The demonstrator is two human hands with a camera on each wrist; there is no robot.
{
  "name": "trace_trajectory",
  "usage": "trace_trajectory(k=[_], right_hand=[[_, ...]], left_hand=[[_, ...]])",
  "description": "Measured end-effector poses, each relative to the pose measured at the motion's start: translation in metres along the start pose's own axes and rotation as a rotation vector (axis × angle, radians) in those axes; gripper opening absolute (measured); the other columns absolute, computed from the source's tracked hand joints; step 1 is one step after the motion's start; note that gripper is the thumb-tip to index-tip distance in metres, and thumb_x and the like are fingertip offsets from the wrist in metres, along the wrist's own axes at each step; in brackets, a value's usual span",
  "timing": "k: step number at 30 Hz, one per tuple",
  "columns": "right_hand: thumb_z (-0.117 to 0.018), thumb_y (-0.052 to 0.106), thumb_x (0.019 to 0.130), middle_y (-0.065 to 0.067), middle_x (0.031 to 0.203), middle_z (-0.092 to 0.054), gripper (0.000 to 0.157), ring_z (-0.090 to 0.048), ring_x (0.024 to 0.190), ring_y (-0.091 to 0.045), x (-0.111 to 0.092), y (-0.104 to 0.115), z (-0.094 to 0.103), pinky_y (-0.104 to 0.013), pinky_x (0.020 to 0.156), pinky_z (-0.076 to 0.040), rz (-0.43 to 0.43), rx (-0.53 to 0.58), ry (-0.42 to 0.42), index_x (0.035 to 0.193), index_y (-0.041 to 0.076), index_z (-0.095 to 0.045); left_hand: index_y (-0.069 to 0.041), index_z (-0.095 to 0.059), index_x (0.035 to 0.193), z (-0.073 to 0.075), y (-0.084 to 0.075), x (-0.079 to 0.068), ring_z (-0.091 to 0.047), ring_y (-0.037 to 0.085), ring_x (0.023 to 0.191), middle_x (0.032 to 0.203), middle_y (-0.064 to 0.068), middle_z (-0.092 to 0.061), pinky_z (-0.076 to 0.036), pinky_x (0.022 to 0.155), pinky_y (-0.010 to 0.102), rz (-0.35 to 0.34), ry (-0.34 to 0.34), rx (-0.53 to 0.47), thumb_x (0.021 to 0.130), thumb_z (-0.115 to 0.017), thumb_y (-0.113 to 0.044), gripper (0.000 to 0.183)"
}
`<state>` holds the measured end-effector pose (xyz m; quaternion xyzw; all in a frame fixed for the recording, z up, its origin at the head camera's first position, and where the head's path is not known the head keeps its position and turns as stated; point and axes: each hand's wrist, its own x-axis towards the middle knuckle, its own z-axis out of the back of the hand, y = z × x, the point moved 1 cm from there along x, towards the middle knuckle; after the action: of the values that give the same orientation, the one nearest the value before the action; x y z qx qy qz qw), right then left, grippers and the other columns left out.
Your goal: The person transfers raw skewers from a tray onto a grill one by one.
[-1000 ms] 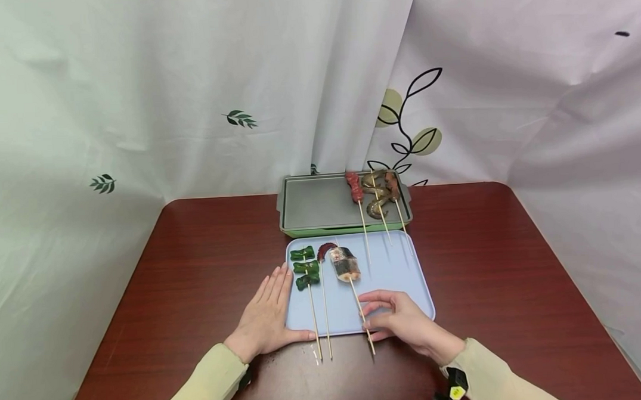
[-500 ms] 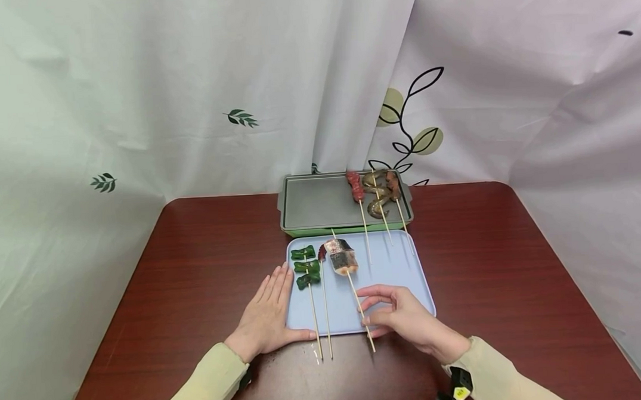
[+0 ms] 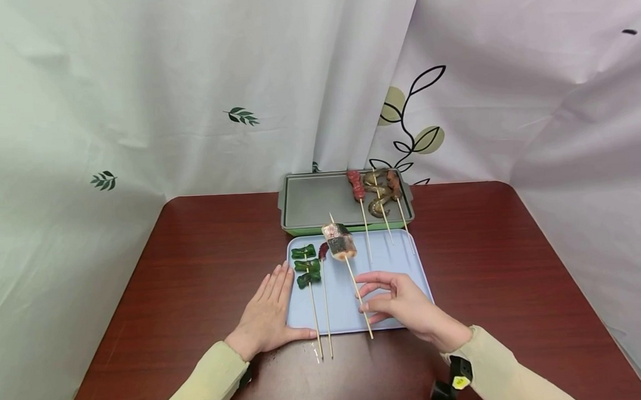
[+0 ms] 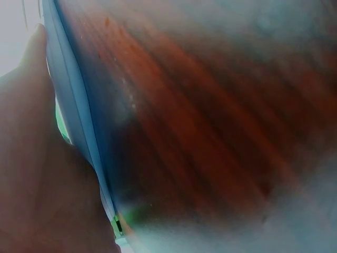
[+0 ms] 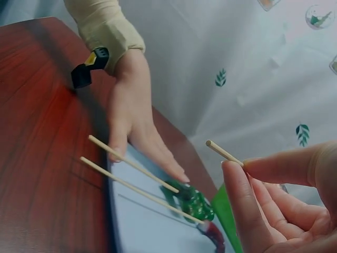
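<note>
My right hand [image 3: 402, 304] pinches the stick of a fish skewer [image 3: 339, 242], whose pieces have dark, silvery skin. It is tilted above the light blue tray [image 3: 338, 312], its tip reaching toward the grill pan. In the right wrist view, thumb and finger of the right hand [image 5: 284, 203] meet near the stick's end. My left hand [image 3: 267, 321] rests with straight fingers along the tray's left edge, thumb at the near edge. Beside it on the tray lie a green pepper skewer [image 3: 307, 265] and a skewer with a dark red, curved piece [image 3: 323, 251].
Behind the tray stands a grey grill pan [image 3: 315, 200] with a green base. At its right side lie a red meat skewer [image 3: 355, 185], a shrimp skewer [image 3: 378, 192] and a brownish meat skewer [image 3: 393, 185], sticks overhanging the tray. A white curtain [image 3: 187, 92] hangs behind the table [image 3: 204, 241].
My right hand has lifted the fish skewer and moved it forward, away from me, toward the grill pan. The left hand has stayed at the tray's edge.
</note>
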<state>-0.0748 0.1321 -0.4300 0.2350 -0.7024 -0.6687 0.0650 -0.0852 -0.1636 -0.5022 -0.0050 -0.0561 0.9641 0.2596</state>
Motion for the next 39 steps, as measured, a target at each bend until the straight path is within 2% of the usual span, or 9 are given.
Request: trace_trajectory(k=[3,10,18,24,29,33,39], right_hand=[[-0.072,-0.006,0.086,-0.017,0.105,-0.064,0.055,-0.072,0.081,-0.019,0.002,0.004,0.001,-0.044,0.071,-0.062,0.009,-0.013,-0.007,0.137,-0.013,-0.054],[-0.071,-0.005,0.088,-0.022,0.109,-0.062,0.052,-0.072,0.085,-0.025,0.008,0.013,0.005,-0.047,0.072,-0.062,0.026,-0.036,-0.006,0.137,-0.009,-0.056],[-0.07,-0.005,0.088,-0.02,0.109,-0.063,0.052,-0.072,0.086,-0.026,0.016,0.021,0.011,-0.047,0.073,-0.061,0.043,-0.038,-0.021,0.138,-0.009,-0.055],[-0.069,-0.006,0.087,-0.022,0.11,-0.063,0.053,-0.073,0.086,-0.024,0.027,0.024,0.016,-0.045,0.074,-0.062,0.043,-0.027,-0.055,0.139,-0.009,-0.055],[-0.068,-0.007,0.089,-0.027,0.114,-0.061,0.053,-0.072,0.09,-0.024,0.038,0.025,0.02,-0.042,0.076,-0.061,0.042,-0.003,-0.074,0.14,-0.011,-0.054],[-0.066,-0.008,0.09,-0.026,0.114,-0.062,0.052,-0.073,0.095,-0.029,0.049,0.023,0.021,-0.041,0.076,-0.061,0.034,0.009,-0.094,0.14,-0.012,-0.053],[-0.065,-0.008,0.092,-0.022,0.114,-0.062,0.05,-0.072,0.098,-0.029,0.067,0.025,0.025,-0.038,0.078,-0.061,0.017,0.034,-0.111,0.14,-0.01,-0.054]], left_hand=[[0.009,-0.018,0.158,0.001,0.0,0.001,-0.016,0.036,0.152,0.165,0.025,-0.014,-0.014,0.123,0.045,0.005,0.011,-0.002,0.075,-0.043,-0.095,0.135],[0.007,-0.015,0.159,0.006,-0.002,0.002,-0.011,0.035,0.153,0.166,0.024,-0.011,-0.012,0.123,0.045,0.026,0.094,0.046,0.076,-0.041,-0.095,0.135],[0.009,-0.019,0.158,0.005,-0.002,0.001,-0.016,0.036,0.152,0.165,0.025,-0.014,-0.017,0.122,0.046,0.014,0.044,0.023,0.076,-0.046,-0.094,0.134],[0.008,-0.017,0.159,0.006,-0.002,0.002,-0.012,0.035,0.153,0.166,0.023,-0.012,-0.014,0.123,0.045,0.026,0.074,0.036,0.076,-0.044,-0.095,0.135],[0.008,-0.018,0.158,0.005,-0.003,0.002,-0.015,0.036,0.153,0.166,0.024,-0.013,-0.016,0.122,0.046,0.021,0.052,0.03,0.076,-0.046,-0.094,0.134],[0.008,-0.018,0.158,0.004,-0.002,0.001,-0.015,0.035,0.152,0.166,0.024,-0.014,-0.016,0.122,0.046,0.02,0.046,0.03,0.076,-0.046,-0.093,0.134],[0.008,-0.016,0.159,0.006,-0.002,0.002,-0.012,0.035,0.153,0.166,0.024,-0.012,-0.013,0.123,0.045,0.02,0.072,0.037,0.076,-0.043,-0.094,0.134]])
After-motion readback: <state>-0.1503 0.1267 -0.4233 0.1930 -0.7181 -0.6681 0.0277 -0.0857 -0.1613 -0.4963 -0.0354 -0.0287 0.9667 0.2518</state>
